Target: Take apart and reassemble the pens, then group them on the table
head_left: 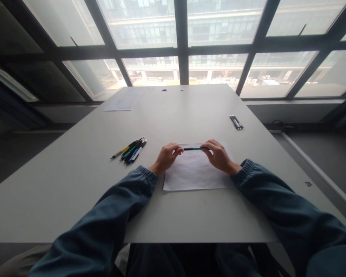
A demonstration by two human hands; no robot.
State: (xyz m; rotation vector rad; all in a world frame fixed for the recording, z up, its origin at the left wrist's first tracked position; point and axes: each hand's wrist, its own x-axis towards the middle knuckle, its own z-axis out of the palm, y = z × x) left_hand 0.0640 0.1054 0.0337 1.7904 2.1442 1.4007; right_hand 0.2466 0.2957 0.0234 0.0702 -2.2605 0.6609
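Note:
A black and green pen (192,149) is held level between both hands, above the far part of some white paper (194,175). My left hand (168,157) pinches its black end between thumb and fingers. The other end, near the green part, is gripped by my right hand (217,156), whose fingers cover the tip. To the left of my left hand lies a loose pile of several pens (134,150), among them yellow, green, blue and black ones.
A small row of grey-black pens (236,122) lies on the right of the white table (187,115). Farther back on the left is another paper sheet (123,100). A round black disc (164,90) sits near the far edge, in front of large windows.

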